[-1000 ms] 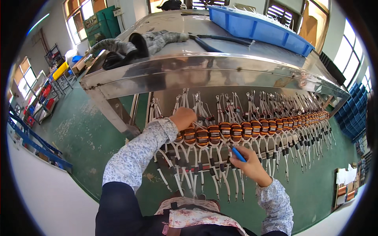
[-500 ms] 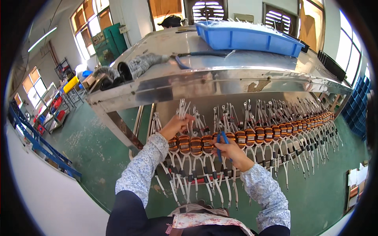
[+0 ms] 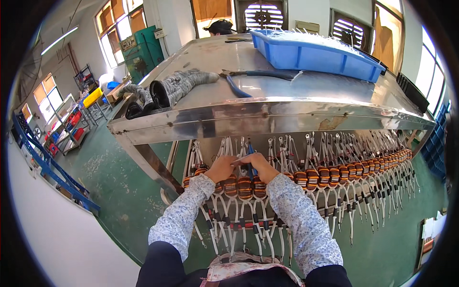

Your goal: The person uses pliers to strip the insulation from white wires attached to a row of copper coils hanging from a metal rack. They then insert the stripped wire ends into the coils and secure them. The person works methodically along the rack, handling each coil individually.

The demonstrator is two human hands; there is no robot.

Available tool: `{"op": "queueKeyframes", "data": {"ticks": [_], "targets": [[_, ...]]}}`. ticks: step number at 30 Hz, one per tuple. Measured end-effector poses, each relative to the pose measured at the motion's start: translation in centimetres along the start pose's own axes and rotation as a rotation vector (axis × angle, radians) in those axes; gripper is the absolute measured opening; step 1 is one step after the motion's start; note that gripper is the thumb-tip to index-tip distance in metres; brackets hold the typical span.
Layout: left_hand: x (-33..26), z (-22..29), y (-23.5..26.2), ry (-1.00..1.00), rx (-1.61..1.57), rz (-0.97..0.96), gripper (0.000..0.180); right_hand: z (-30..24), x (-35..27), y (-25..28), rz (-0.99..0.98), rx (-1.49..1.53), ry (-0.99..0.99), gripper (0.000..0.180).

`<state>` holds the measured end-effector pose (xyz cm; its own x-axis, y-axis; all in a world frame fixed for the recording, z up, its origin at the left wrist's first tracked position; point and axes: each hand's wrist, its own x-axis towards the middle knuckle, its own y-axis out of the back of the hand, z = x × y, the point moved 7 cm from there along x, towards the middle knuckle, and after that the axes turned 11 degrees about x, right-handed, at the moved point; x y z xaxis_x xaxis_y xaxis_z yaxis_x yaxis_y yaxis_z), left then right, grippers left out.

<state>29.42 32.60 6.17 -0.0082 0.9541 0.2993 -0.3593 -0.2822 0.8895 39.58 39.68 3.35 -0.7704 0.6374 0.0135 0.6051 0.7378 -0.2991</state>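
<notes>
Below the table edge hangs a long row of orange-and-black wound coils point(image 3: 244, 188) with white lead wires rising above and dropping below. Over the row's left part, my left hand point(image 3: 221, 168) is closed, its fingertips pinched beside white wires point(image 3: 228, 145); what they pinch is hidden. My right hand point(image 3: 260, 166) meets it, closed on blue-handled pliers point(image 3: 250, 149), partly covered by the fingers. The pliers stand upright among the leads, their jaws not clearly visible. White sleeved leads point(image 3: 256, 224) with black bands hang below my wrists.
A metal table point(image 3: 201, 57) stands ahead. On it lie grey mottled sleeves point(image 3: 184, 83) with black openings, a larger blue-handled tool point(image 3: 237, 88), and a blue bin point(image 3: 315, 60) of thin white strips. A person in a black cap point(image 3: 221, 27) is behind it.
My right hand has moved left and up with the pliers to meet my left hand. The left hand is slightly lower in view. The whole view has shifted a little.
</notes>
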Motion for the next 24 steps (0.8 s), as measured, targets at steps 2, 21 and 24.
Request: {"op": "queueKeyframes", "data": {"ticks": [2, 21, 24], "targets": [[-1.1, -1.3, 0.0, 0.003, -0.088, 0.014, 0.017, -1.7, -1.8, -2.1, -0.039, 0.224, -0.029, 0.018], [-1.7, 0.3, -1.5, 0.361, -0.579, -0.284, 0.021, -1.2, -3.3, 2.1, 0.289, 0.554, -0.187, 0.015], [-1.5, 0.5, -1.8, 0.365, -0.653, -0.323, 0.018, -2.2, -3.1, 2.5, 0.346, 0.361, -0.158, 0.012]]}}
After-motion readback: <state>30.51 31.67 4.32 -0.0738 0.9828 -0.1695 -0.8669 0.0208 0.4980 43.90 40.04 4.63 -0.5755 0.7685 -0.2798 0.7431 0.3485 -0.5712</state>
